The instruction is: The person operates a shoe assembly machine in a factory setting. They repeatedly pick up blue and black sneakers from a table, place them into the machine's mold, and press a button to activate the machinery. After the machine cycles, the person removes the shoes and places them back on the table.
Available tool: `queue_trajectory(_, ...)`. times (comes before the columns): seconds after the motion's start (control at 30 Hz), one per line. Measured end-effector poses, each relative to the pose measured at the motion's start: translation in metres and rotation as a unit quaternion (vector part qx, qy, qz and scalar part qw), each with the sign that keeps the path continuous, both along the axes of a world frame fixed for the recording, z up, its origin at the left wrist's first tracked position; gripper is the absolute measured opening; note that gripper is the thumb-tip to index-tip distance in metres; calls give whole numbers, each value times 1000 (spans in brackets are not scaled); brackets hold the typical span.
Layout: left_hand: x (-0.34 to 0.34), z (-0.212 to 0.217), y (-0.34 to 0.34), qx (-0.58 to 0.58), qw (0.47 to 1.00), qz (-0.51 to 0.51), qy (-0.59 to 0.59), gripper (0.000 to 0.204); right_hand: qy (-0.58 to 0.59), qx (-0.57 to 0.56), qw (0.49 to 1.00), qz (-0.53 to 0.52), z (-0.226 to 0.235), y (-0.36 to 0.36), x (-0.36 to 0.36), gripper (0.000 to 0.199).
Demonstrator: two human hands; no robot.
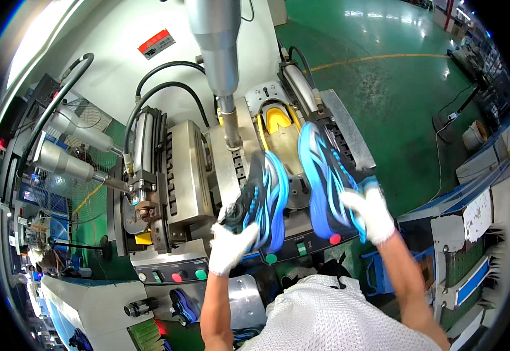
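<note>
In my gloved left hand (229,245) is a black sneaker (259,199) with a blue and purple sole, gripped near its heel end. My gloved right hand (369,212) is wrapped round the heel end of a matching sneaker (320,181). Both shoes are tilted, toes away from me, soles facing inward toward each other. They hang over the front of a metal press machine (231,158). Beyond and between them lies the machine's right-hand station, with a yellow pad (277,120) in its cradle. The fingers behind each shoe are partly hidden.
A thick metal piston (225,88) comes down between the stations. Along the machine's front edge runs a control panel (173,275) with coloured buttons. Another shoe (185,307) lies below left. A shelf unit (471,251) with brushes stands right; a blue crate (377,272) is nearby.
</note>
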State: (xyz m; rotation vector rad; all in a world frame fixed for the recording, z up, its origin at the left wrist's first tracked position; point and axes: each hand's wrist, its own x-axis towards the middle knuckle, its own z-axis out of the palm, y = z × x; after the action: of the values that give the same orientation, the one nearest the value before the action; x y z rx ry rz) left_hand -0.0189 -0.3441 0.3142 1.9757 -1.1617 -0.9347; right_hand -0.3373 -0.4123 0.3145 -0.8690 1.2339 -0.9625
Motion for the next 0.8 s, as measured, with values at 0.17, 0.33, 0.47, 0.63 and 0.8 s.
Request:
queue_trajectory(0.17, 44, -26, 155, -35, 986, -11, 162, 67, -71, -35, 986, 145, -40, -188, 103, 26)
queue_trajectory(0.33, 44, -78, 290, 235, 948, 193, -94, 68, 674, -197, 698, 139, -177, -264, 167, 56)
queue_trajectory(0.47, 33, -121, 336, 262, 878, 368, -159, 71, 598, -143, 770, 168, -149, -248, 165, 51)
queue_trajectory(0.63, 44, -316, 390, 164, 862, 457, -145, 97, 571, -126, 785, 204, -132, -254, 171, 64)
queue_trajectory(0.8, 33, -340, 379, 191, 797, 572, 14, 92, 493, -220, 833, 122, -86, -149, 183, 98)
